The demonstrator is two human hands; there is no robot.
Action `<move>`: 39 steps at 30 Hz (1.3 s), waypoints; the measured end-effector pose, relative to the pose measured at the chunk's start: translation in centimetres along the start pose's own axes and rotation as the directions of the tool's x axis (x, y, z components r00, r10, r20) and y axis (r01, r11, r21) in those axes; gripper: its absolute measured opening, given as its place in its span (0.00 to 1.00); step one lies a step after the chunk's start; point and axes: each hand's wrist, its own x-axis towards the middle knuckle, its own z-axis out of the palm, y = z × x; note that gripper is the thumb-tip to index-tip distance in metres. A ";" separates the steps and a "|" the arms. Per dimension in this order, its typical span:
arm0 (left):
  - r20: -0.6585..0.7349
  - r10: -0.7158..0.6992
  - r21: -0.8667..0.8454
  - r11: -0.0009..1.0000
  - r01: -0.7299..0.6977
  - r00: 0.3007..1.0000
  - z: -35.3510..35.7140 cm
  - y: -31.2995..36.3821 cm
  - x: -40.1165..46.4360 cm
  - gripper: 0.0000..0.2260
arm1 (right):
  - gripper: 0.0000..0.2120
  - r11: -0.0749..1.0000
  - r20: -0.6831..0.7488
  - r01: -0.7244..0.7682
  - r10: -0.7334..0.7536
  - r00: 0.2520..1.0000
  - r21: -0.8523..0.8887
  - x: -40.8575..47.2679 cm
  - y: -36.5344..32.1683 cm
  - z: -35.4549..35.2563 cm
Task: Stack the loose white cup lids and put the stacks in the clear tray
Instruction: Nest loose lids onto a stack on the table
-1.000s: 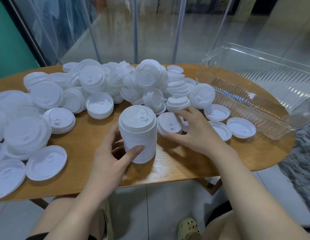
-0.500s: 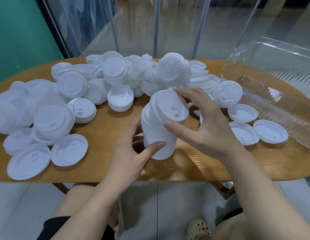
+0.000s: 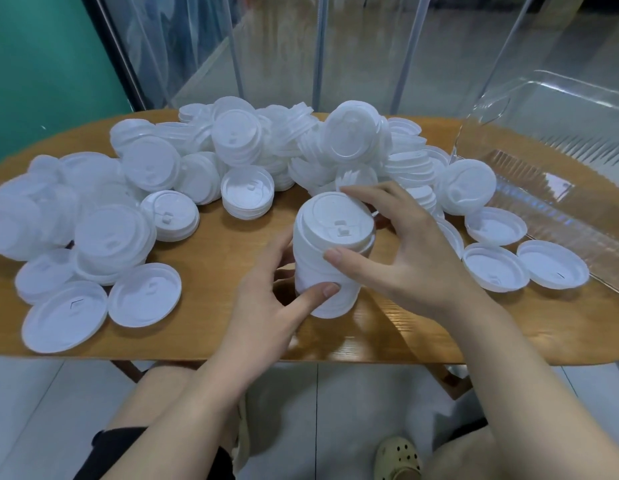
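A tall stack of white cup lids [image 3: 327, 271] stands upright near the front middle of the wooden table [image 3: 211, 265]. My left hand [image 3: 273, 299] grips the lower part of the stack, thumb across its front. My right hand [image 3: 401, 251] holds the top lid [image 3: 335, 223] by its rim, thumb in front and fingers behind, the lid lying flat on the stack. A big heap of loose white lids [image 3: 301, 147] spreads across the back and left. The clear tray [image 3: 543, 168] sits at the right with nothing in it.
Single upturned lids [image 3: 491, 266] lie right of my right hand, close to the tray's near wall. Flat lids [image 3: 143, 294] lie near the table's front left edge. Clear plastic curtain strips hang behind the table. My knees and a shoe show below.
My right hand took a lid from the table beside the stack, carried it over tilted, and now has it lying flat on top. My left hand kept its grip.
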 end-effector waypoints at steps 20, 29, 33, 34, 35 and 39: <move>-0.023 0.002 0.035 0.999 -0.001 1.000 0.1 -0.5 0.1 0.34 | 0.21 0.829 0.058 -0.306 0.375 0.925 -0.469 -2.6 7.7 -5.6; -0.015 0.004 0.029 1.000 -0.003 1.000 -0.1 -0.5 -0.1 0.36 | 0.06 0.928 -0.143 -0.288 0.260 0.955 -0.237 -2.3 7.0 -5.1; -0.023 0.003 0.028 1.000 -0.003 1.000 0.0 -0.5 0.0 0.35 | 0.08 0.957 -0.166 -0.291 0.289 0.943 0.012 -2.2 5.8 -5.0; -0.026 0.002 0.028 1.000 -0.001 1.000 0.0 -0.5 0.0 0.35 | 0.08 0.950 -0.148 -0.306 0.311 0.939 0.060 -2.1 5.6 -5.0; -0.027 0.001 0.029 1.000 0.000 1.000 0.0 -0.6 0.0 0.35 | 0.08 0.940 -0.120 -0.327 0.337 0.934 0.100 -2.0 5.4 -4.9; -0.023 0.005 0.027 1.000 -0.004 1.000 0.0 -0.6 0.1 0.36 | 0.07 0.889 -0.044 -0.425 0.438 0.898 0.169 -1.8 5.6 -4.1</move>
